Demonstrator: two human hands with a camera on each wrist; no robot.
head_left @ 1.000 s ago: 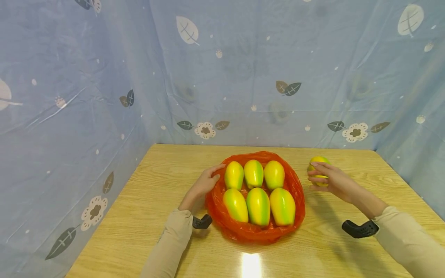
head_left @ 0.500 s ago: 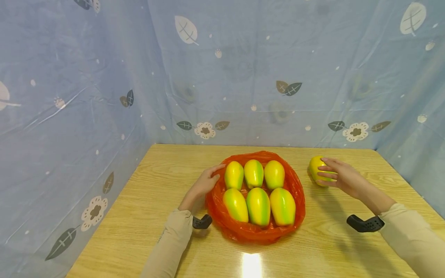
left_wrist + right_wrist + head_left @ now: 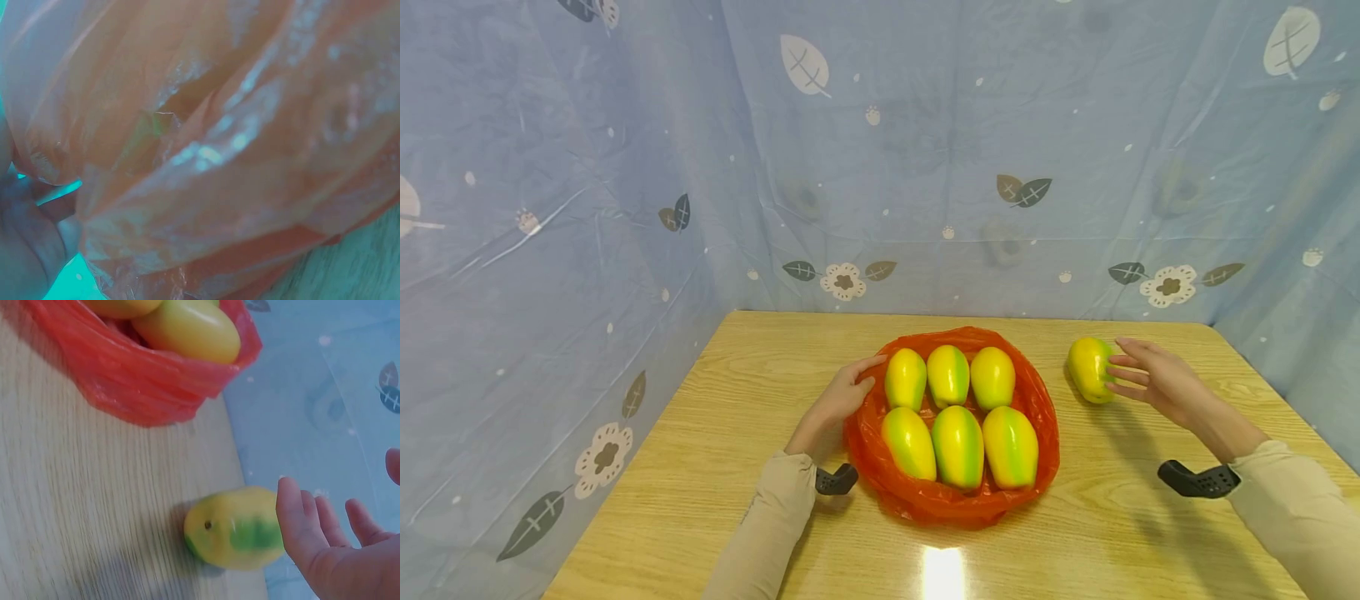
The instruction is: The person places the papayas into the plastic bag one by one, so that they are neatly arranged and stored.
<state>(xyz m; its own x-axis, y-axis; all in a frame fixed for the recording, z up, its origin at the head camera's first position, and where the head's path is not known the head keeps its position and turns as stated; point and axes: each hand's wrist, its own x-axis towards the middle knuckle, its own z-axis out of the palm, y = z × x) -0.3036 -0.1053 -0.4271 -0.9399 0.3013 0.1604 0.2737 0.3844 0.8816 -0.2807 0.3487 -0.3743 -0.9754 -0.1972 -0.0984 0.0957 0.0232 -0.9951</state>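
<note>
A red plastic bag (image 3: 917, 502), its mouth spread wide, sits mid-table with several glossy yellow-green mangoes (image 3: 957, 447) in two rows inside. At the bag's left rim my left hand (image 3: 842, 393) holds the edge of the film; in the left wrist view the folded film hides part of the fingers. One more mango (image 3: 1090, 369) lies on the table to the right of the bag, its dark stem spot showing in the right wrist view. Beside it my right hand (image 3: 1167, 387) hovers with fingers spread and nothing held. Its fingertips overlap the fruit's right edge in the head view.
The pale wooden table (image 3: 752, 367) ends at a blue leaf-patterned curtain (image 3: 925, 167) at the back and on both sides. Black wrist mounts (image 3: 1198, 481) stick out from both sleeves. A bright light reflection lies near the front.
My right hand has drawn back to the right, off the lone mango, uncovering more of it. The left hand and the bag have stayed put.
</note>
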